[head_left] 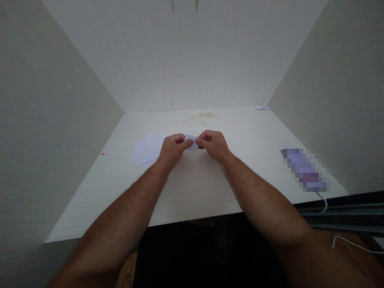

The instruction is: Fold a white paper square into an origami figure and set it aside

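Note:
Between my two hands is a small piece of white paper (191, 143), raised a little above the table. My left hand (174, 149) pinches its left side, thumb on top. On the opposite side my right hand (214, 145) grips the paper's right edge between thumb and curled fingers. Whether the paper is folded, I cannot tell. Beside my left hand lie several loose white paper sheets (147, 149), overlapping on the table and partly covered by that hand.
The white table (192, 192) is walled on three sides. A blurred-out phone-like device (304, 170) with a white cable (325, 204) lies at the right. A folded white paper (261, 107) sits in the far right corner. Yellowish marks (204, 116) stain the back; a red speck (102, 154) is left.

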The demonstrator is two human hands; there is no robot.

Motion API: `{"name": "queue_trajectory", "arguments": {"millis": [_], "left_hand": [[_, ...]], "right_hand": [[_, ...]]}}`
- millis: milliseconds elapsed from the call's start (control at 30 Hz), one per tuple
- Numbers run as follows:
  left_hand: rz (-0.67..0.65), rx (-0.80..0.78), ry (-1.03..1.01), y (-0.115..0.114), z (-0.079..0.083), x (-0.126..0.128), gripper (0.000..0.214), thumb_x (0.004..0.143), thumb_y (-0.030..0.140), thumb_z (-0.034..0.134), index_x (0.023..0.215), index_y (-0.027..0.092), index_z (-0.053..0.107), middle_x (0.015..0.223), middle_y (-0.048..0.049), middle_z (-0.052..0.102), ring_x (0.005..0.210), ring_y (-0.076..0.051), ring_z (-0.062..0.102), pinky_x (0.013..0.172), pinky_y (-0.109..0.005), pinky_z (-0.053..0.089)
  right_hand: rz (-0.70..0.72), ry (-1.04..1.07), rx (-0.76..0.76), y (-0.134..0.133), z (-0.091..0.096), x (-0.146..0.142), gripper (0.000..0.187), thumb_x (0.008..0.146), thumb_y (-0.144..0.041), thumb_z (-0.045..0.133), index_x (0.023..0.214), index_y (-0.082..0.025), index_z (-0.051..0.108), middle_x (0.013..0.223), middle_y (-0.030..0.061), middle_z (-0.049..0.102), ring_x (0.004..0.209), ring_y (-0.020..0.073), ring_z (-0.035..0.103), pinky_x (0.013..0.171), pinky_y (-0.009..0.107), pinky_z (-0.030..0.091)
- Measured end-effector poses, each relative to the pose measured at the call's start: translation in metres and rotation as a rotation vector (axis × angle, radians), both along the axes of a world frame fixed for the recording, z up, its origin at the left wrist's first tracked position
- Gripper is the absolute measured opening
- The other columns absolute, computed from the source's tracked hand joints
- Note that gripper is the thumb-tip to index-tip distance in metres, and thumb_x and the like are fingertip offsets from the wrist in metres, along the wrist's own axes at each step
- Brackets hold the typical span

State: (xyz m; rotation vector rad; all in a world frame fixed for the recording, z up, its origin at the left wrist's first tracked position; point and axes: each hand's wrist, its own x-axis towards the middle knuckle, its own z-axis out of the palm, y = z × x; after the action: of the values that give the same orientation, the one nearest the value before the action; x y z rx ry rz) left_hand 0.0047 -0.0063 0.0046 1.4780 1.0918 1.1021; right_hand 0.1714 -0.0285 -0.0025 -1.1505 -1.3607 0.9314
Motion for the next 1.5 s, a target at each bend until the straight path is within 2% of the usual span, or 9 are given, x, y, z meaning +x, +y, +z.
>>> {"name": "queue_trajectory", "arguments": {"millis": [167,500,733,933,1067,1267,1400,1500], "left_hand": [[0.073,0.027,-0.113,0.003,-0.001,0.001,0.015,0.066,0.028,0.075,0.062,0.018,0.064,0.055,0.0040,0.054,0.051,-0.008,0.043,0.053,-0.024,0.036],[0.111,0.081,-0.077,0.002,-0.007,0.002,0.014,0.071,0.031,0.071,0.067,0.018,0.066,0.060,0.0024,0.058,0.055,-0.010,0.046,0.053,-0.024,0.036],[0.133,0.135,0.022,0.005,-0.009,-0.001,0.016,0.072,0.033,0.072,0.072,0.018,0.067,0.066,0.0005,0.061,0.059,-0.011,0.050,0.056,-0.024,0.038],[0.054,0.022,-0.133,0.005,-0.007,0.000,0.021,0.068,0.035,0.076,0.072,0.018,0.065,0.059,0.0019,0.057,0.054,-0.010,0.047,0.053,-0.024,0.036],[0.041,0.005,-0.139,0.004,-0.006,0.002,0.021,0.067,0.034,0.077,0.068,0.018,0.064,0.056,0.0024,0.054,0.052,-0.010,0.046,0.052,-0.024,0.035],[0.092,0.043,-0.179,0.002,-0.007,0.004,0.021,0.067,0.030,0.076,0.060,0.018,0.060,0.057,0.0027,0.055,0.054,-0.010,0.047,0.055,-0.024,0.038],[0.059,0.023,-0.187,0.000,-0.004,0.004,0.017,0.066,0.027,0.076,0.062,0.017,0.063,0.058,0.0024,0.058,0.056,-0.010,0.051,0.057,-0.024,0.040],[0.026,0.004,-0.177,-0.002,0.000,0.003,0.017,0.064,0.026,0.077,0.060,0.017,0.063,0.059,0.0020,0.061,0.056,-0.009,0.051,0.058,-0.024,0.040]], "right_hand": [[0.005,-0.042,0.005,0.001,-0.003,0.001,0.016,0.074,-0.030,0.069,0.067,-0.017,0.063,0.058,0.0001,0.065,0.053,0.0102,0.058,0.053,0.023,0.045],[-0.008,-0.080,-0.002,0.000,-0.003,0.000,0.016,0.074,-0.030,0.067,0.066,-0.017,0.064,0.059,0.0013,0.066,0.055,0.0113,0.058,0.054,0.023,0.044],[-0.019,-0.326,0.048,-0.003,0.002,-0.002,0.012,0.073,-0.022,0.062,0.062,-0.017,0.064,0.056,-0.0019,0.062,0.053,0.0091,0.049,0.054,0.023,0.037],[-0.028,-0.082,0.037,-0.002,0.000,-0.002,0.015,0.075,-0.029,0.064,0.065,-0.018,0.061,0.060,-0.0006,0.065,0.056,0.0105,0.056,0.057,0.024,0.045],[-0.043,0.016,0.028,-0.003,-0.001,-0.004,0.017,0.074,-0.033,0.066,0.067,-0.019,0.061,0.062,0.0005,0.067,0.058,0.0114,0.060,0.060,0.026,0.049],[0.014,-0.033,-0.025,-0.005,-0.003,-0.008,0.014,0.071,-0.028,0.067,0.063,-0.018,0.060,0.059,-0.0004,0.066,0.054,0.0102,0.056,0.056,0.024,0.045],[0.091,-0.065,-0.081,-0.006,-0.003,-0.009,0.012,0.067,-0.022,0.067,0.059,-0.017,0.059,0.055,-0.0020,0.063,0.051,0.0089,0.053,0.054,0.023,0.041],[0.106,-0.093,-0.078,-0.007,-0.002,-0.008,0.015,0.068,-0.026,0.069,0.060,-0.017,0.061,0.055,-0.0021,0.062,0.051,0.0085,0.051,0.054,0.023,0.039]]}}
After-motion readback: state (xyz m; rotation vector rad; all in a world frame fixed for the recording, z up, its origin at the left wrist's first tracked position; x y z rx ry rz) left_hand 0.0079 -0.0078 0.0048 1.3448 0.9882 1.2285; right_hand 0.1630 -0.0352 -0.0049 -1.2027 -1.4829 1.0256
